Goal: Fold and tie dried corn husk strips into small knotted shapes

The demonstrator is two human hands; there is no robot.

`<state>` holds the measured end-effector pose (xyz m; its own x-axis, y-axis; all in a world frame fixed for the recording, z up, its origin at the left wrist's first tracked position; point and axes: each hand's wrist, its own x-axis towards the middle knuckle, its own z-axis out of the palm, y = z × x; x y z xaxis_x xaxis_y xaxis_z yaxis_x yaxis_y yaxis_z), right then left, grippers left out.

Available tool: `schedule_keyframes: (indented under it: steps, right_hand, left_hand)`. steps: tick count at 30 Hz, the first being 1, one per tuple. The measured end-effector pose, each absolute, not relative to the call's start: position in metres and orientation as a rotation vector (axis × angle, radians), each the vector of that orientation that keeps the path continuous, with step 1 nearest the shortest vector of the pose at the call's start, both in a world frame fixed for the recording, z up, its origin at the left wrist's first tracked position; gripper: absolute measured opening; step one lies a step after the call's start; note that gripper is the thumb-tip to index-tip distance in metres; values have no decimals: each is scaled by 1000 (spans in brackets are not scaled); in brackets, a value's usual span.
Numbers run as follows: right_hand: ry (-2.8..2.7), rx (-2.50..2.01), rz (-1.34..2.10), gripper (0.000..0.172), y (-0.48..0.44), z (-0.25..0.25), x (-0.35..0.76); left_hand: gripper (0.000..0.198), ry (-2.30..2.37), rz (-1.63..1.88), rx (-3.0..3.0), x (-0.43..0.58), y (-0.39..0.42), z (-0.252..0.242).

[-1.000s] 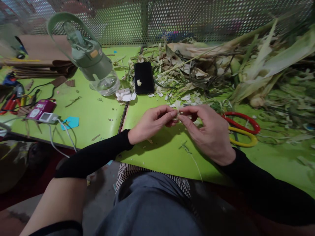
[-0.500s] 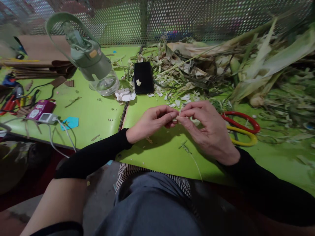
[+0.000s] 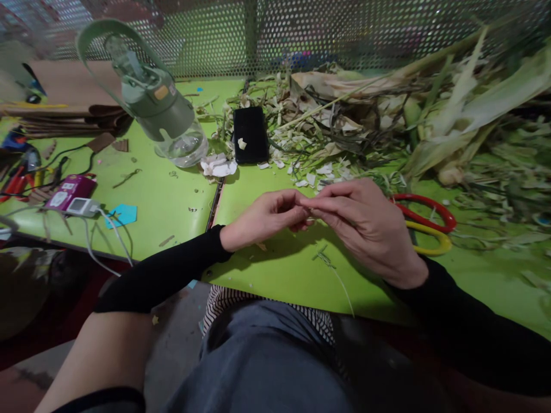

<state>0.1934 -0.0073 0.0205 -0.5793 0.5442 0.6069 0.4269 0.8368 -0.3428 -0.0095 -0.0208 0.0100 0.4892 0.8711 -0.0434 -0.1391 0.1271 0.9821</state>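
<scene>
My left hand [image 3: 269, 221] and my right hand [image 3: 370, 229] meet fingertip to fingertip over the green tabletop [image 3: 275, 269]. Both are closed in a pinch, and whatever they hold between them is too small and covered to name. On the table just below my right fingers lies a small knotted bit of green plant strip [image 3: 325, 258] with a thin pale tail. Scissors with one red and one yellow handle [image 3: 430, 213] rest beside my right wrist, their blades hidden behind the hand.
Dried corn husks [image 3: 344, 115] and shredded leaves heap along the back and right. A black phone [image 3: 250, 135] lies behind my hands. Left of it stands a green water bottle [image 3: 172, 123]. Further left are a purple box [image 3: 71, 192] with a white plug and cable, pliers, and folded brown paper [image 3: 77, 120].
My right hand has turned, and its fingers have drawn together and reached slightly left over the left fingertips. The left hand has hardly moved.
</scene>
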Motion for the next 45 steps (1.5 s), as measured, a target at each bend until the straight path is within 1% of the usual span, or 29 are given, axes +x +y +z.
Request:
schedule_keyframes:
  steps: [2, 6, 8, 13, 19, 22, 26, 29, 38, 42, 45]
  right_hand:
    - [-2272, -710, 222, 23, -8, 21, 193]
    - [-2236, -705, 171, 13, -7, 24, 194]
    - [-2291, -702, 134, 11, -5, 26, 196]
    - [-2391, -731, 121, 19, -3, 29, 199]
    - [-2294, -753, 183, 16, -3, 27, 201]
    - [-2273, -764, 233, 19, -3, 27, 200]
    - [-2297, -705, 291, 19, -3, 28, 200]
    - [-2325, -679, 260, 19, -2, 27, 201]
    - [-2323, -778, 228, 16, -2, 25, 200]
    - [-2353, -757, 203, 18, -2, 26, 200]
    - [-2383, -771, 199, 16, -3, 27, 201]
  left_hand:
    - [29, 751, 846, 1210, -9, -21, 10]
    - [30, 762, 858, 1174, -11, -22, 11]
    - [29, 779, 866, 1170, -11, -21, 12]
    - [22, 807, 886, 1183, -11, -22, 15]
    - [19, 802, 878, 1145, -10, -23, 15]
    - [19, 836, 858, 1152, -9, -23, 17]
    - [11, 883, 849, 1171, -8, -24, 17]
    - [9, 877, 855, 1190, -7, -24, 16]
    - [23, 821, 900, 1246, -5, -24, 11]
    - [23, 806, 886, 1307, -6, -25, 10]
    - [23, 790, 910, 1384, -6, -25, 9]
